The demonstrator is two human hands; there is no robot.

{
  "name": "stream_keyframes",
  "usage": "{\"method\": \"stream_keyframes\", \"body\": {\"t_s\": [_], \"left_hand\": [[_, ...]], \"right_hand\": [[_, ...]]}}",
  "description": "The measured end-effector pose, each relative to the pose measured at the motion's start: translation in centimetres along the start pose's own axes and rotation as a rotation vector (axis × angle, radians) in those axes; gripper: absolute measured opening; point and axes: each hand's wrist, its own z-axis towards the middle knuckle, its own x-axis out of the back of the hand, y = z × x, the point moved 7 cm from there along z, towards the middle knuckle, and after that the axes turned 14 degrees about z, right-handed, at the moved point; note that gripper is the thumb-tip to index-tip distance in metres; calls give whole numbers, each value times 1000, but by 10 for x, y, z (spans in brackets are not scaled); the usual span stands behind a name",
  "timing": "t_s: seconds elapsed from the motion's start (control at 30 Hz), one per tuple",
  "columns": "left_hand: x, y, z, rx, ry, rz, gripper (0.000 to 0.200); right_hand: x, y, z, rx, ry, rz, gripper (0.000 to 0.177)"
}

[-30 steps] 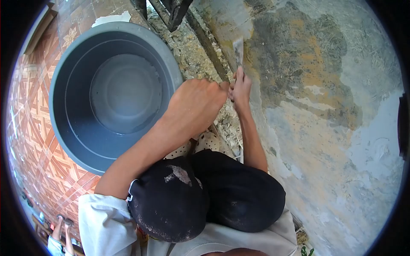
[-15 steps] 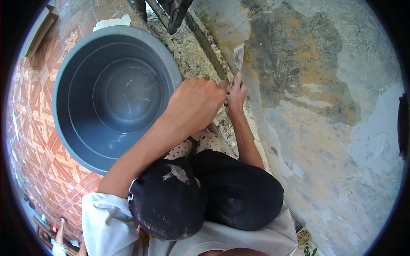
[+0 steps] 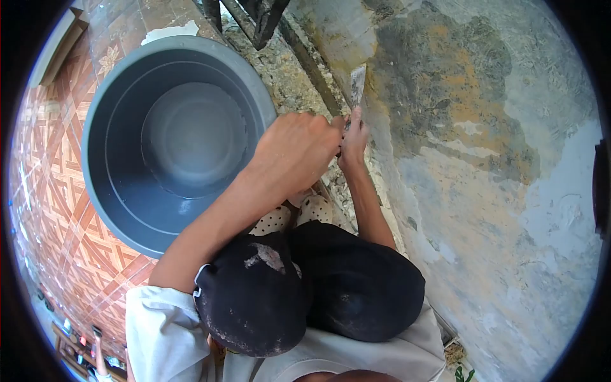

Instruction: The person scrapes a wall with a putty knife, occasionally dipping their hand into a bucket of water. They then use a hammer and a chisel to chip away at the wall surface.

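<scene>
My right hand (image 3: 354,141) is wrapped round the lower part of a scraper (image 3: 358,86), whose pale, stained blade points up beside the wall. Against it is my left hand (image 3: 299,149), closed with its knuckles up. Its fingertips are hidden, and what they hold cannot be made out. Left of my left hand sits a large grey tub (image 3: 194,134), with a little water visible at its bottom.
A patchy wall (image 3: 471,210) stands on the right, with a rough broken strip (image 3: 280,79) along its foot. Dark metal legs (image 3: 267,22) are at the top. Patterned tiles (image 3: 60,191) lie left. Another person's arm (image 3: 100,356) shows at the lower left.
The view has shifted slightly, so the tub and my hands sit a little further right. My left hand is marginally closer to my right hand. The other person's arm has moved.
</scene>
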Motion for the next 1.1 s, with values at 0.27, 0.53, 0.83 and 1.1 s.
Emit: {"method": "stream_keyframes", "body": {"t_s": [0.27, 0.53, 0.83, 1.1], "left_hand": [[1, -1, 3, -2, 19, 3, 15], [-2, 0, 0, -1, 13, 7, 15], [1, 0, 1, 2, 2, -6, 15], [-1, 0, 1, 7, -27, -6, 15]], "right_hand": [[10, -4, 1, -89, -25, -12, 41], [-1, -8, 1, -40, -5, -37, 42], [-6, -7, -1, 52, 1, 5, 43], [-3, -6, -2, 33, 0, -15, 44]]}}
